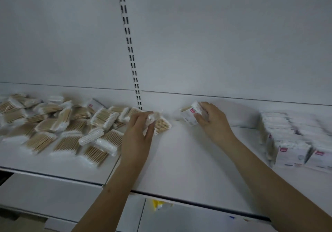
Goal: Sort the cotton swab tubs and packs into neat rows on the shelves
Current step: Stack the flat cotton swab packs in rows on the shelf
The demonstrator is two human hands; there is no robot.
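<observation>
Both hands are up on the white shelf (179, 151). The right hand (210, 118) has its fingers curled round a small white pack (190, 115) with a red label, tilted, near the back panel (215, 43); the fingers cover its right side, so I can't tell if its bottom touches the shelf. The left hand (142, 124) pinches a clear wrapped pack (150, 119) at the edge of the loose pile (59, 124) of wooden-stick swab packs, but that one's blurry and mostly hidden behind the fingers, probably the same kind as the pile. The pile runs off the left edge. Stacked white boxes (294, 138) sit in rows at far right, smeared and cut off by the frame. Something yellow (158, 205) peeks from the shelf below, can't make it out.
</observation>
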